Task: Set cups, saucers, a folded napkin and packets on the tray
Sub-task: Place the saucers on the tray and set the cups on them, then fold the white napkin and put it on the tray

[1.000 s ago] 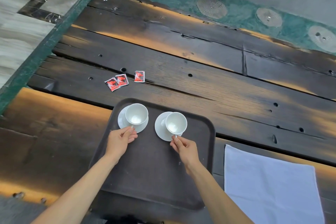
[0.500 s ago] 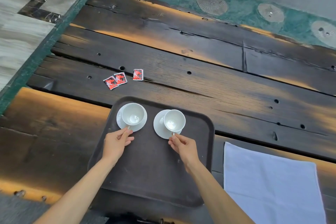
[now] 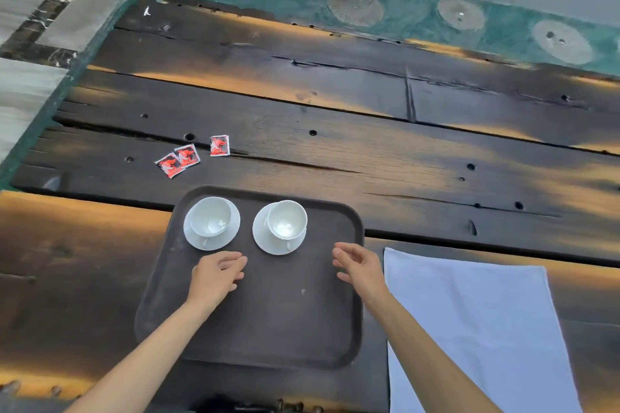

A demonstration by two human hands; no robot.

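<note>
Nearest, both hands were seen released and empty over the dark tray (image 3: 255,322): the left hand (image 3: 214,277) and the right hand (image 3: 360,265). Beyond them, two cups (image 3: 210,216) were set on saucers (image 3: 279,245). Unfolded, the napkin (image 3: 469,318) lay beside the tray. Farthest, three packets (image 3: 188,157) were left on the table (image 3: 369,161).

Two white cups (image 3: 210,216) on saucers (image 3: 279,243) at dark tray's (image 3: 255,329) far edge; unfolded napkin (image 3: 469,322), packets (image 3: 188,157) outside.

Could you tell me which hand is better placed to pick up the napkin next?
The right hand, probably. It is empty and open over the tray's right edge, right beside the napkin, which lies flat on the table. The left hand is across the tray, nearer the packets.
</note>
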